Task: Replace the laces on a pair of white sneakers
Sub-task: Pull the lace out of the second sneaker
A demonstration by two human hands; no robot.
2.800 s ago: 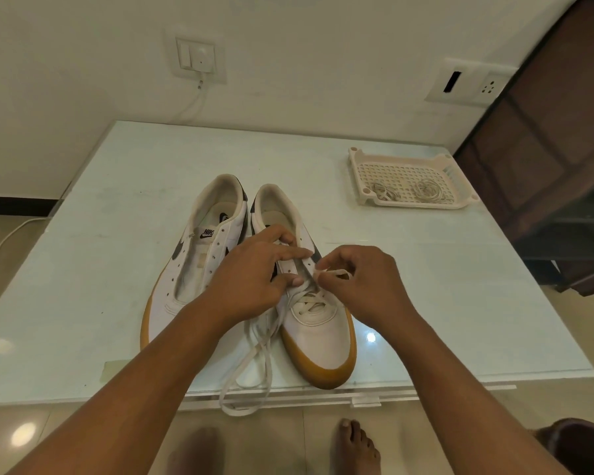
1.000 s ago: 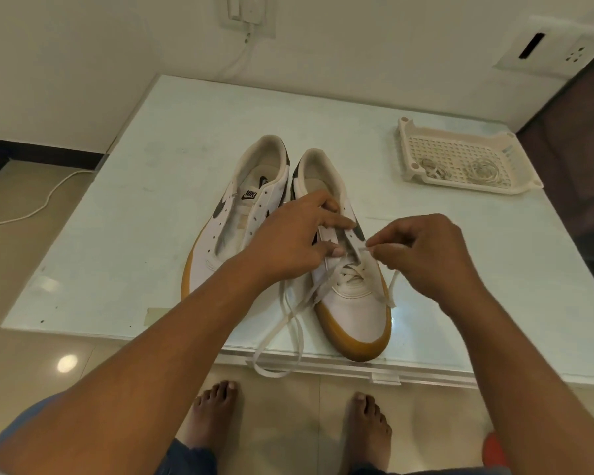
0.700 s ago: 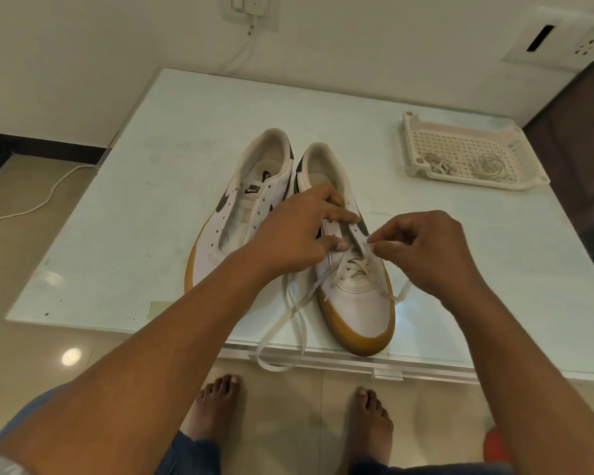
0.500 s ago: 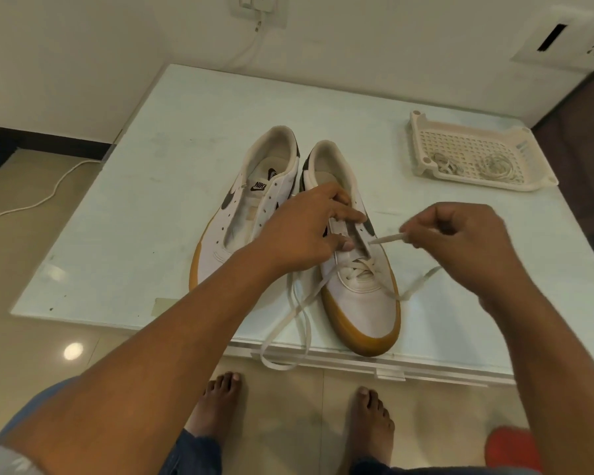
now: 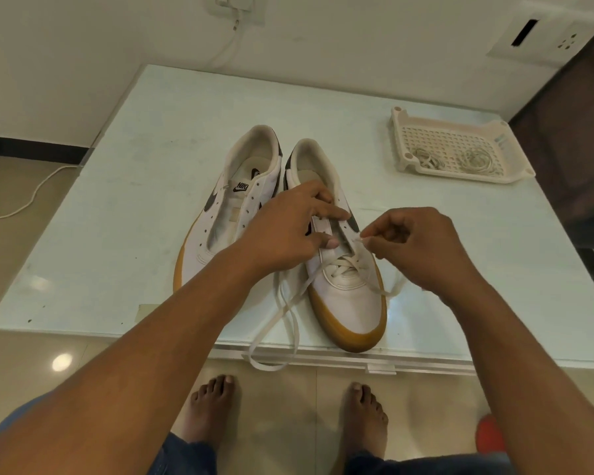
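pale glossy table (image 5: 124,234) fills most of the view, tiled floor (image 5: 31,365) below & to the side, dark cabinet (image 5: 570,149) by its far rt corner. both forearms reach in from the bottom. the left one crosses over the toe of the bare sneaker (image 5: 203,245), so that shoe's front end is hidden. it has no lace, eyelets open, gum sole, heel pointing away from the person. just beside it sits the part-laced sneaker (image 5: 350,303), toe near the table's front edge. cream slotted tray (image 5: 399,142) is well apart at far rt w/ two coiled laces (image 5: 475,159) in it. left hand (image 5: 285,231) lies over the part-laced shoe's throat, fingers stretched fairly straight, index across the opening, thumb tip by the tongue. it's pressing, not wrapped round anything i can see, & it blocks the eyelets on its side. right hand (image 5: 415,248) is curled, thumb & index pinching the tip of the lace (image 5: 338,262) at the rt eyelet row. lace crosses only at the lowest eyelets. one long end loops off the table's front edge, the other runs out of sight under the rt hand. bare feet (image 5: 213,406) on the floor in front of the table, white cable (image 5: 24,200) on the floor, wall socket (image 5: 237,8) up top, bit of tape (image 5: 144,311) on the tabletop.
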